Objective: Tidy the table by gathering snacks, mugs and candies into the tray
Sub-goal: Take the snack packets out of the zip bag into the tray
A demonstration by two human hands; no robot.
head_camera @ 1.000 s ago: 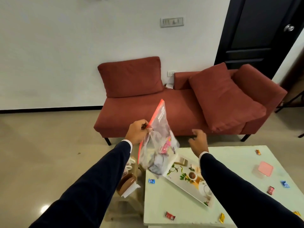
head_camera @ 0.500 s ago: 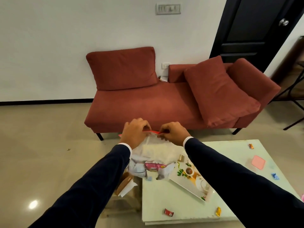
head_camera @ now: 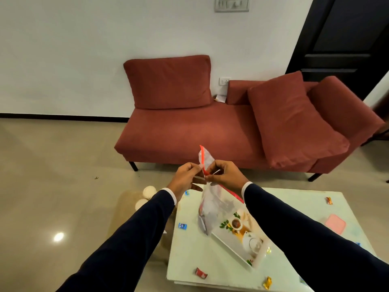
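- Both hands meet at the red zip strip of the clear plastic bag [head_camera: 212, 205]: our left hand [head_camera: 185, 179] pinches the strip near its middle, and our right hand [head_camera: 224, 174] pinches it just beside, fingers curled round the film.
- We hold the bag in the air above the far left part of the tabletop [head_camera: 210, 256], its lower end hanging just over the near corner of the tray [head_camera: 231, 242].
- We judge the bag light and limp; the film looks slippery and will sag wherever it is unsupported, so the stiffer zip strip is the sensible place to hold.
- What is inside is blurred; dark and pinkish shapes show, probably snack packets, nothing that looks fragile.
- Its long axis runs roughly upright, tilted a little, with one end of the red strip poking up above our fingers and the bulk of the bag pointing down toward the tray.
- Loose candies lie well apart on the tabletop, among them a blue candy [head_camera: 182, 226] left of the tray and a red candy [head_camera: 201, 273] near the front edge.
- A pink lid [head_camera: 335, 224] rests toward the right.
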